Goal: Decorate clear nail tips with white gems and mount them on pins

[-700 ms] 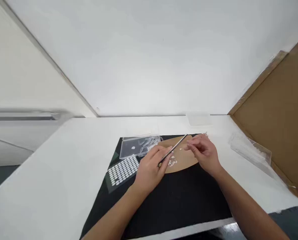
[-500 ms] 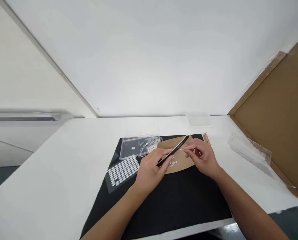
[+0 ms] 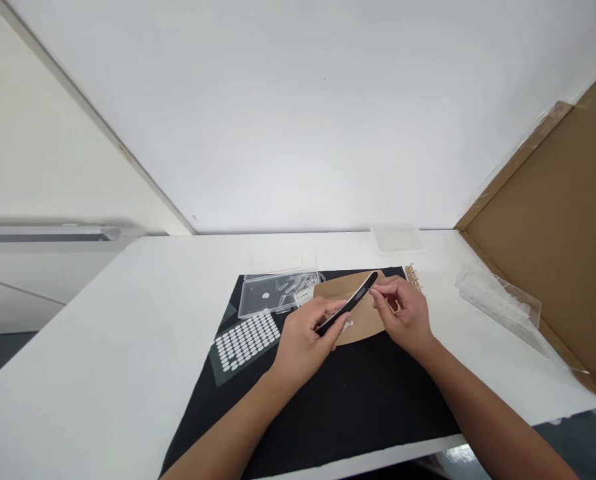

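My left hand (image 3: 311, 327) is closed around a slim, slightly curved black nail file (image 3: 351, 308) with a pale edge, held slanting up to the right. Close to its upper end, my right hand (image 3: 403, 310) pinches a small clear nail tip (image 3: 371, 291) between thumb and forefinger, at the file's edge. The fingers partly hide this piece. Under both hands lies a brown paper sheet (image 3: 365, 327), with a small heap of whitish pieces (image 3: 348, 325) beside my left fingers.
A black mat (image 3: 358, 400) covers the table's front middle. On it are a sheet of white oval stickers (image 3: 248, 340) and an open clear box (image 3: 258, 300) with clear tips. A clear tray (image 3: 398, 240) stands behind; another clear container (image 3: 498, 300) lies right, near a cardboard panel (image 3: 543, 247).
My right hand's pinched fingers have moved slightly up and against the file's edge. My left hand keeps its hold on the file, which has tilted a little.
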Action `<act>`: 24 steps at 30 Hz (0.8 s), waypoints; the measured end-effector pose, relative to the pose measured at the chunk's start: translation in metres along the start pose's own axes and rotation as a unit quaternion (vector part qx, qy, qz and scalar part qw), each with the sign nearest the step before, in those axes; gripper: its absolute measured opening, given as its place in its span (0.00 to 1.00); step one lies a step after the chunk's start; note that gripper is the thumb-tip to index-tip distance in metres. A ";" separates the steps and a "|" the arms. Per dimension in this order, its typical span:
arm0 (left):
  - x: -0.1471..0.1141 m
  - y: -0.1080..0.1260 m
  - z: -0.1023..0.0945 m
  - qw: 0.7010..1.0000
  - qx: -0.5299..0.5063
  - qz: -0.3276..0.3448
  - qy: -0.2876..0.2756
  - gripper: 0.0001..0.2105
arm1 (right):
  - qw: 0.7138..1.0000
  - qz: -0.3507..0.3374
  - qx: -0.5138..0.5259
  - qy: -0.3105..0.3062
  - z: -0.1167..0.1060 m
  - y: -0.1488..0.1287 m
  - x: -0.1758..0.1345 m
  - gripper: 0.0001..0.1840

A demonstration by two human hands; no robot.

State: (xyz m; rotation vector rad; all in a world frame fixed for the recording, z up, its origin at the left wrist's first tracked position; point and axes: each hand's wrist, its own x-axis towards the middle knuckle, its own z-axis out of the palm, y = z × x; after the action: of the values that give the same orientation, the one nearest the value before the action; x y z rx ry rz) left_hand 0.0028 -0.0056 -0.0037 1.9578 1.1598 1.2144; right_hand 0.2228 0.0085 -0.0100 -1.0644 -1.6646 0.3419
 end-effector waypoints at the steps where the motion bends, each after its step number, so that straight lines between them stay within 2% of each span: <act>1: 0.000 -0.001 0.000 1.000 0.004 0.006 0.000 0.08 | 1.000 -0.008 -0.015 0.001 0.000 0.000 0.001 0.03; 8: -0.001 -0.002 0.002 0.995 0.072 0.071 0.025 0.07 | 0.996 -0.043 -0.066 -0.030 -0.001 0.002 0.000 0.05; 15: -0.003 -0.005 0.005 0.980 0.117 0.151 0.045 0.07 | 0.994 -0.054 -0.098 0.015 -0.001 -0.004 -0.001 0.09; 19: -0.004 -0.006 0.007 0.980 0.117 0.159 0.031 0.09 | 0.991 -0.039 -0.122 0.028 0.000 -0.003 -0.001 0.11; 24: -0.005 -0.008 0.010 0.978 0.123 0.163 0.031 0.09 | 0.984 -0.033 -0.178 0.001 0.000 0.000 -0.002 0.13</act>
State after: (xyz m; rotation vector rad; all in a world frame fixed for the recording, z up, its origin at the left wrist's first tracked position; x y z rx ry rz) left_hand 0.0078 -0.0062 -0.0163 2.3842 1.0920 1.3558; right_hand 0.2228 0.0069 -0.0113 -1.2644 -1.7951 -0.0035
